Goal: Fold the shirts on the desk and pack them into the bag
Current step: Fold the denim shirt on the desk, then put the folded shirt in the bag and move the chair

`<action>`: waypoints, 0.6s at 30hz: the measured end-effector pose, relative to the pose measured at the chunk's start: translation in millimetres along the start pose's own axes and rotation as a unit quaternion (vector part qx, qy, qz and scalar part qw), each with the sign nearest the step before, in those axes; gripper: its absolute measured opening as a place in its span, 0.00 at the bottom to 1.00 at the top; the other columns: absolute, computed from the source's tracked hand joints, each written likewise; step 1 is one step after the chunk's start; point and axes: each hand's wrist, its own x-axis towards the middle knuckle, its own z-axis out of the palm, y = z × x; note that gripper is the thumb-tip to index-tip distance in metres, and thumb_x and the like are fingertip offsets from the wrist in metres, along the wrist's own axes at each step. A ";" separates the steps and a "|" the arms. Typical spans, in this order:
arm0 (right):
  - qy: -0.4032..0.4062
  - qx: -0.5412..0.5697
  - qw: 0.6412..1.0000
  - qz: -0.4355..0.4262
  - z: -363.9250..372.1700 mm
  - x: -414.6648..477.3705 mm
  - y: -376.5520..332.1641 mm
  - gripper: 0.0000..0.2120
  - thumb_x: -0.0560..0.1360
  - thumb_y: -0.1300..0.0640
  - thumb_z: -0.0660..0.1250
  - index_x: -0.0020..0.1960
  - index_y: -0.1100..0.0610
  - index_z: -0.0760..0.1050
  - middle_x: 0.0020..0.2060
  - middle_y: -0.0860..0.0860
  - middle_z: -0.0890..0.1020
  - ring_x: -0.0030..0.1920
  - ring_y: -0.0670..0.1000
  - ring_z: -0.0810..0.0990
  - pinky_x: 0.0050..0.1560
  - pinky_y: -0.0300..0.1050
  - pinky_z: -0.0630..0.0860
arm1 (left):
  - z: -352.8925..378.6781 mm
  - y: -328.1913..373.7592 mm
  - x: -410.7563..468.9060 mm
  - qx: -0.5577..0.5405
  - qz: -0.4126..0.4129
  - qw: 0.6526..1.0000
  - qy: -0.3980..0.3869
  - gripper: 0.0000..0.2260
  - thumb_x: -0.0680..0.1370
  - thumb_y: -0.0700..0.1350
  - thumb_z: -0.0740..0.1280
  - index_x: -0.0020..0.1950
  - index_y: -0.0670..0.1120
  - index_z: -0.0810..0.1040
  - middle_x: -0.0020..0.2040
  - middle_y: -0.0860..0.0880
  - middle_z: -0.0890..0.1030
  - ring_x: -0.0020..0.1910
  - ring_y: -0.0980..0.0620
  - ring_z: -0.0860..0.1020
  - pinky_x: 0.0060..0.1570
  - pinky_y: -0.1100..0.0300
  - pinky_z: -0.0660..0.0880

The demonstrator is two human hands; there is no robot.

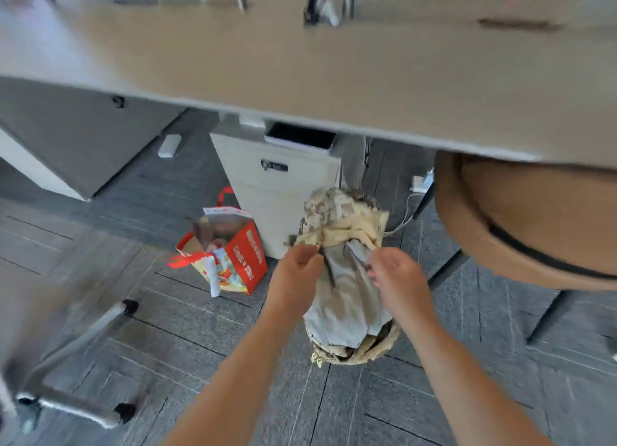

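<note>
1. While the camouflage bag (334, 208) lies open on the grey floor (187, 339) just in front of the desk (300, 62), both hands work at its mouth.
2. A grey shirt (347, 309) lies stuffed inside the bag and fills most of the opening, with the cream lining (347, 232) of the bag's flap bunched just above it.
3. The left hand (297, 268) has its fingers curled round the left edge of the bag's opening, gripping the rim where the lining meets the shirt.
4. The right hand (397, 275) pinches the grey cloth of the shirt at the right side of the opening; blur hides the exact fingertip hold.
5. No shirt shows on the desk top.
6. Behind the bag stands a pale drawer cabinet (267, 185) under the desk.
7. A red gift bag (247, 258) sits on the floor to the left, apart from the camouflage bag.
8. A brown chair (534, 218) is at the right, partly under the desk edge.
9. A silver chair base (76, 339) with black casters shows blurred at the lower left.
</note>
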 end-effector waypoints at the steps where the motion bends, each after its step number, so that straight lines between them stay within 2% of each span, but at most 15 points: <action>1: -0.011 -0.010 1.000 -0.005 -10.7 -24.0 -38.8 0.12 0.80 0.43 0.63 0.57 0.48 0.78 0.49 0.47 0.83 0.45 0.50 0.83 0.47 0.49 0.82 | -20.9 32.6 -17.8 0.002 0.002 1.000 0.000 0.10 0.82 0.47 0.64 0.62 0.50 0.77 0.51 0.57 0.81 0.47 0.65 0.76 0.39 0.70 0.69; 2: -0.019 -0.022 0.999 -0.014 -20.3 -48.6 -76.0 0.10 0.80 0.44 0.64 0.57 0.47 0.77 0.49 0.46 0.83 0.44 0.50 0.83 0.45 0.48 0.82 | -42.6 65.5 -38.9 0.006 0.003 1.000 0.000 0.10 0.81 0.47 0.64 0.62 0.49 0.78 0.50 0.58 0.81 0.46 0.66 0.76 0.39 0.71 0.69; 3: -0.026 -0.041 0.999 -0.019 -26.8 -70.8 -109.0 0.08 0.80 0.45 0.64 0.56 0.46 0.77 0.49 0.44 0.83 0.44 0.47 0.82 0.42 0.42 0.80 | -64.3 96.2 -61.5 0.014 0.006 1.000 0.001 0.09 0.81 0.47 0.65 0.61 0.49 0.78 0.49 0.58 0.80 0.46 0.67 0.76 0.40 0.71 0.69; 5: -0.037 -0.088 0.994 -0.046 -37.1 -114.6 -173.6 0.11 0.80 0.43 0.63 0.57 0.47 0.76 0.50 0.42 0.81 0.46 0.41 0.80 0.39 0.34 0.75 | -107.3 153.2 -107.8 0.024 0.016 1.000 0.001 0.08 0.81 0.48 0.66 0.59 0.50 0.78 0.47 0.59 0.81 0.44 0.67 0.76 0.37 0.73 0.70; 8: -0.042 -0.091 0.994 -0.042 -43.2 -170.2 -254.0 0.19 0.79 0.39 0.63 0.61 0.51 0.77 0.53 0.45 0.82 0.51 0.46 0.81 0.52 0.48 0.79 | -169.5 218.8 -172.9 0.043 0.012 0.999 0.000 0.05 0.81 0.48 0.66 0.55 0.52 0.77 0.45 0.60 0.79 0.43 0.65 0.77 0.35 0.74 0.69; 9: -0.043 -0.090 0.994 -0.041 -42.2 -186.8 -276.6 0.19 0.79 0.40 0.63 0.61 0.52 0.77 0.53 0.46 0.82 0.52 0.47 0.81 0.54 0.49 0.79 | -188.9 231.5 -190.4 0.045 0.008 0.999 0.005 0.04 0.80 0.48 0.66 0.54 0.52 0.78 0.45 0.60 0.80 0.42 0.62 0.78 0.36 0.73 0.70; 11: -0.038 -0.079 0.995 -0.049 -33.7 -212.3 -309.6 0.18 0.79 0.42 0.64 0.61 0.54 0.77 0.54 0.48 0.83 0.54 0.50 0.81 0.55 0.49 0.77 | -227.1 245.1 -217.2 0.051 0.009 0.998 0.025 0.07 0.80 0.49 0.65 0.55 0.50 0.80 0.45 0.57 0.82 0.40 0.58 0.79 0.36 0.66 0.72; 14: -0.053 -0.084 0.992 -0.078 -2.8 -236.8 -344.8 0.11 0.80 0.44 0.65 0.56 0.49 0.77 0.52 0.47 0.82 0.54 0.50 0.81 0.55 0.50 0.77 | -283.5 246.2 -240.9 0.070 0.020 0.996 0.056 0.07 0.80 0.46 0.65 0.55 0.50 0.81 0.45 0.55 0.82 0.42 0.55 0.80 0.42 0.60 0.76; 16: -0.075 -0.102 0.986 -0.105 29.6 -244.0 -365.7 0.11 0.80 0.47 0.64 0.58 0.51 0.77 0.52 0.46 0.82 0.52 0.47 0.80 0.49 0.44 0.75 | -327.6 239.0 -247.8 0.087 0.041 0.993 0.068 0.06 0.80 0.47 0.66 0.49 0.59 0.79 0.43 0.58 0.82 0.43 0.57 0.80 0.42 0.60 0.76; 18: -0.099 -0.125 0.978 -0.133 66.1 -248.2 -387.7 0.11 0.81 0.47 0.64 0.58 0.52 0.78 0.50 0.45 0.82 0.47 0.42 0.79 0.40 0.35 0.71 | -374.3 226.1 -246.1 0.101 0.044 0.990 0.093 0.11 0.80 0.46 0.66 0.44 0.64 0.75 0.42 0.62 0.81 0.44 0.63 0.79 0.41 0.66 0.74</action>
